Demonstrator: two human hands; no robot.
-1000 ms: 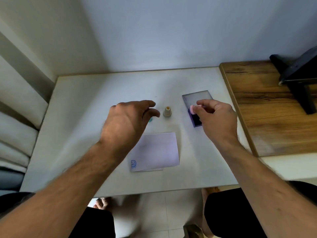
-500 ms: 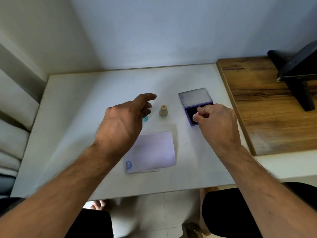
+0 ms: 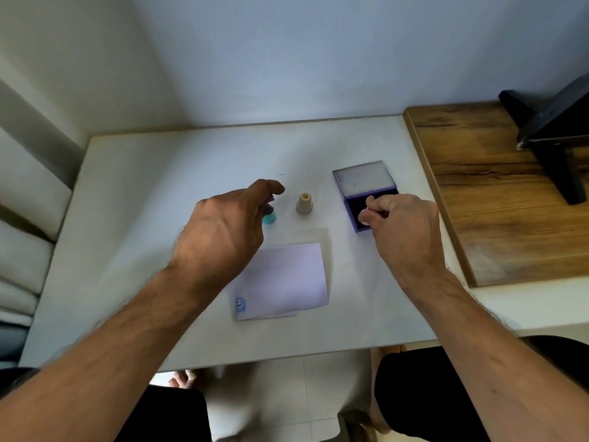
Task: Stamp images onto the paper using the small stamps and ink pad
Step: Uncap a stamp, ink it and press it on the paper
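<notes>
Ink pad (image 3: pixel 371 199) lies open; my right hand (image 3: pixel 403 231) pinches a pink stamp (image 3: pixel 364 217) onto its dark pad. My left hand (image 3: pixel 223 231) hovers relaxed, fingertips above the teal stamp (image 3: pixel 269 217).

White table (image 3: pixel 134 218) sitting in a corner w/ pale walls (image 3: pixel 287 52) behind & to the left. Wooden desktop (image 3: pixel 497 199) butting against its right edge, black stand (image 3: pixel 554 135) resting on it. White cushions (image 3: pixel 22 250) lying at far left. Light floor tiles (image 3: pixel 287 393) showing below. Soft light falling across the tabletop.
</notes>
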